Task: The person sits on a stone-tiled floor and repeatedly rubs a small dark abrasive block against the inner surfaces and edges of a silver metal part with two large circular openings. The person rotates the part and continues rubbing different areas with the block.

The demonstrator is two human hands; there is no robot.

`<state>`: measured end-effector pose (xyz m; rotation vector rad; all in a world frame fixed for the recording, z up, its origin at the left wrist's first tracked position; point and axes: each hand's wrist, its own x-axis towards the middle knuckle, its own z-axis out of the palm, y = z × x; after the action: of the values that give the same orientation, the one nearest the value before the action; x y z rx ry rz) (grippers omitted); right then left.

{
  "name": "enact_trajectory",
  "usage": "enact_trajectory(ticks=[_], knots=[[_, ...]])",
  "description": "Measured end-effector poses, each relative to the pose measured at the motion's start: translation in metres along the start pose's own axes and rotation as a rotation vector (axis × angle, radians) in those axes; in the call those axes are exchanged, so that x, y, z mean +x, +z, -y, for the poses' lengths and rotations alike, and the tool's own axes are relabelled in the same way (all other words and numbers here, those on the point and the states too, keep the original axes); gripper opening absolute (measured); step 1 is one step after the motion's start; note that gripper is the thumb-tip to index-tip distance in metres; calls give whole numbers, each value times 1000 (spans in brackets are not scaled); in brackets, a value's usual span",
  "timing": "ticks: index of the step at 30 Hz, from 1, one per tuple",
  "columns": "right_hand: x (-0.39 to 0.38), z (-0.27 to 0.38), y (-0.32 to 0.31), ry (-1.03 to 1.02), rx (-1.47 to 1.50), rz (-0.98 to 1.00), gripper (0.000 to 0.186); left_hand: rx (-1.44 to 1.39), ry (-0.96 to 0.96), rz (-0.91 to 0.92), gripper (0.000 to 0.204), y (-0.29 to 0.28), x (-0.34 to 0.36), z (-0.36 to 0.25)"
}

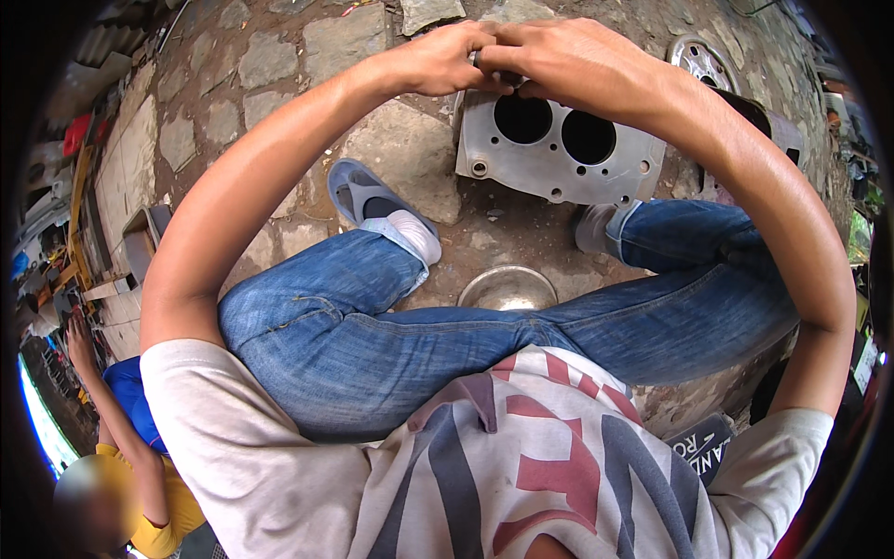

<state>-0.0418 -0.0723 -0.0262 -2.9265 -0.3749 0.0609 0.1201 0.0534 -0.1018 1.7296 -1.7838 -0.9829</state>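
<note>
Okay, my left hand [445, 60] and right hand [579, 58] meet over the far edge of the engine block [559, 173], fingers [508, 61] curled, any grip hidden; it's on the ground [466, 261], holes [589, 138] facing me, probably for reach, feet [415, 237] parted near it.

Here's matt grey metal, top of the frame, right of centre: the block [521, 168], its flat face looking smooth. Mid-frame, the bowl [480, 287] gleams, glossy metal! Across the middle run my jeans [372, 349], faded blue denim; lower down, my shirt [251, 456], matt cloth. And upper left, paving stones [268, 63], dull, rough and uneven.
</note>
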Motion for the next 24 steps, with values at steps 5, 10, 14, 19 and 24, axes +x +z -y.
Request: enact_trajectory(ticks=[5, 10, 14, 19, 24], knots=[[5, -3, -3, 105, 11, 153, 25, 40, 69, -92, 49, 9, 3, 5], [1, -1, -5, -40, 29, 27, 26, 34, -48, 49, 50, -9, 0, -12], [9, -1, -13, 97, 109, 209, 26, 41, 62, -104, 48, 5, -1, -14], [5, -14, -10, -145, 171, -43, 25, 64, -9, 41, 47, -12, 1, -15], [9, -4, -24, -33, 212, 130, 23, 81, 29, -28, 49, -6, 0, -4]])
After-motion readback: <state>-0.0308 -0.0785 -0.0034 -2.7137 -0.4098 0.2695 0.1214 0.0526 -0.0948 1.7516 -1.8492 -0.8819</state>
